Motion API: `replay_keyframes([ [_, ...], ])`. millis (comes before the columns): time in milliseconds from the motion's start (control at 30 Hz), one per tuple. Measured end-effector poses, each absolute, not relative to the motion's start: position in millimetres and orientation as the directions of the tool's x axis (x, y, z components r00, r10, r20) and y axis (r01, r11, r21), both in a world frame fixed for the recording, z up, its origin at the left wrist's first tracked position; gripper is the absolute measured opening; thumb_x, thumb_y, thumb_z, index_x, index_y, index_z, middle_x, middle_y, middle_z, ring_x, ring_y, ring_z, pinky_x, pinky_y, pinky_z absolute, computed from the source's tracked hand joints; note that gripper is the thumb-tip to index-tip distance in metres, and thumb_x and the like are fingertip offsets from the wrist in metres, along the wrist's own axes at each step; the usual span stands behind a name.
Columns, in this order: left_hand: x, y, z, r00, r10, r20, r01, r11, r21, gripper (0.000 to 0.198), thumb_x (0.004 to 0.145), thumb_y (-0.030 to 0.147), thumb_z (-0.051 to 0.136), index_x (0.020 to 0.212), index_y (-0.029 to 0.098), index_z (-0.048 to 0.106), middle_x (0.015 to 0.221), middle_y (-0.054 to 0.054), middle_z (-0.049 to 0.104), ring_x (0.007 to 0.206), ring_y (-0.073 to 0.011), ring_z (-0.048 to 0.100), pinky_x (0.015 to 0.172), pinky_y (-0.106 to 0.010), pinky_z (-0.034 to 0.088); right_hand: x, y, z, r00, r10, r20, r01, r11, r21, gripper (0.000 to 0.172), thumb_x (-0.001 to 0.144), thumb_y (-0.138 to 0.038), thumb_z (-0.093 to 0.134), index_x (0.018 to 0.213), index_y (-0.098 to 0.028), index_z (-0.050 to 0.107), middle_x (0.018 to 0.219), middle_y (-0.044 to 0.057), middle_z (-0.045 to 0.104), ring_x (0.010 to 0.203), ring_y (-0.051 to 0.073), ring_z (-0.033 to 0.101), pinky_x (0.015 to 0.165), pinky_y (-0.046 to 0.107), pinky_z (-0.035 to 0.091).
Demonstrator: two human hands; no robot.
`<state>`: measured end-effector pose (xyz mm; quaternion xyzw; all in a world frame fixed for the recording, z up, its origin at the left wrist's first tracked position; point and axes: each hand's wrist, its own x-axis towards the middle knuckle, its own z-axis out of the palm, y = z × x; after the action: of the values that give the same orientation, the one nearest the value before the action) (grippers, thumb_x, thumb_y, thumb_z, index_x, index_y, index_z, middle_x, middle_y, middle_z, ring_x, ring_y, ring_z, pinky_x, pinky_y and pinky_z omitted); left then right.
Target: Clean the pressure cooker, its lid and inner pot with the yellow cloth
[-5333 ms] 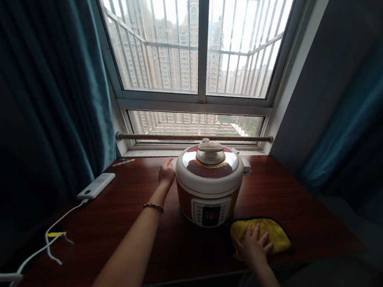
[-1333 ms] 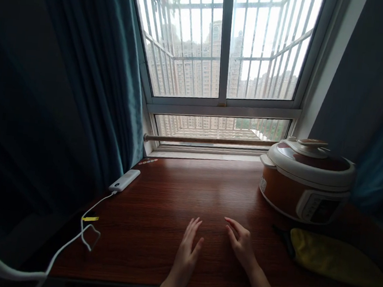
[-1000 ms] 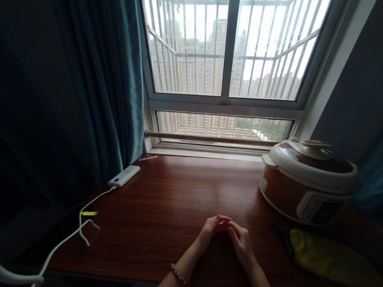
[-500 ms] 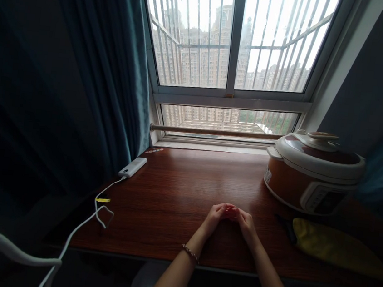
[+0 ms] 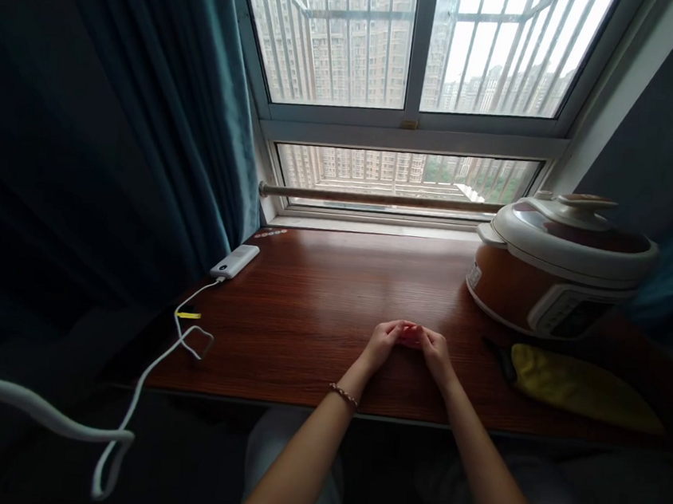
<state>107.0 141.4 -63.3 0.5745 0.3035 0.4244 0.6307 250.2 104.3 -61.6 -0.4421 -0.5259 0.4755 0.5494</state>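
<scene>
Both sets of fingers are now meeting, left hand (image 5: 382,343) to right hand (image 5: 434,356), by the front of the bench (image 5: 307,305), and I am failing to tell whether they are gripping anything. The cooker (image 5: 552,263) is now standing at the right, no longer mid-bench, the yellow cloth (image 5: 578,388) lying before it; I am judging its handling to be pausing.

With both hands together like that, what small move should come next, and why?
Perhaps ease the left hand away from the right hand: they meet over the table, so anything between them is hard to tell, and neither looks free to take the yellow cloth.
</scene>
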Motion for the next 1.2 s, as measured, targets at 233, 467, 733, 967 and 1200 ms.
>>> replay_keyframes([
  [233,108.4,141.1,-63.0,0.456,0.883,0.114,-0.159,-0.045,0.986,0.049,0.081,0.053,0.050,0.103,0.012,0.066,0.100,-0.012,0.067,0.094,-0.0244,0.060,0.088,-0.037,0.045,250.1,104.8,-60.7,0.014,0.989,0.149,-0.034,0.149,-0.988,0.048,0.080,-0.057,0.050,0.094,-0.015,0.068,0.087,0.010,0.070,0.073,0.023,0.066,0.067,0.037,0.056],
  [467,107.6,139.9,-58.5,0.444,0.889,0.109,-0.135,-0.054,0.989,0.052,0.080,0.055,0.050,0.101,0.011,0.067,0.098,-0.012,0.068,0.093,-0.0247,0.060,0.086,-0.037,0.046,247.8,103.1,-55.1,0.020,0.990,0.141,0.010,0.141,-0.990,0.053,0.078,-0.062,0.049,0.095,-0.015,0.069,0.088,0.010,0.070,0.075,0.024,0.066,0.070,0.038,0.056],
  [733,106.8,138.9,-57.2,0.426,0.896,0.122,-0.126,-0.075,0.989,0.050,0.081,0.054,0.049,0.099,0.011,0.068,0.095,-0.011,0.068,0.090,-0.0238,0.060,0.084,-0.036,0.046,247.2,104.8,-59.5,0.011,0.985,0.175,-0.004,0.175,-0.985,0.048,0.080,-0.057,0.051,0.093,-0.015,0.069,0.087,0.011,0.070,0.072,0.024,0.066,0.068,0.038,0.056],
  [967,106.0,138.6,-56.0,0.427,0.897,0.115,-0.115,-0.072,0.991,0.051,0.081,0.055,0.049,0.098,0.010,0.068,0.093,-0.012,0.068,0.088,-0.0235,0.060,0.082,-0.036,0.046,246.7,105.5,-59.8,0.010,0.985,0.171,0.002,0.171,-0.985,0.048,0.080,-0.057,0.051,0.097,-0.015,0.069,0.087,0.010,0.070,0.072,0.024,0.066,0.067,0.037,0.056],
  [1200,106.2,137.9,-55.0,0.423,0.900,0.105,-0.122,-0.058,0.991,0.050,0.080,0.055,0.050,0.098,0.011,0.068,0.093,-0.012,0.068,0.087,-0.0232,0.061,0.082,-0.036,0.047,247.5,106.4,-62.3,0.000,0.985,0.172,0.002,0.172,-0.985,0.048,0.080,-0.056,0.050,0.099,-0.016,0.068,0.089,0.010,0.070,0.072,0.024,0.066,0.067,0.038,0.056],
])
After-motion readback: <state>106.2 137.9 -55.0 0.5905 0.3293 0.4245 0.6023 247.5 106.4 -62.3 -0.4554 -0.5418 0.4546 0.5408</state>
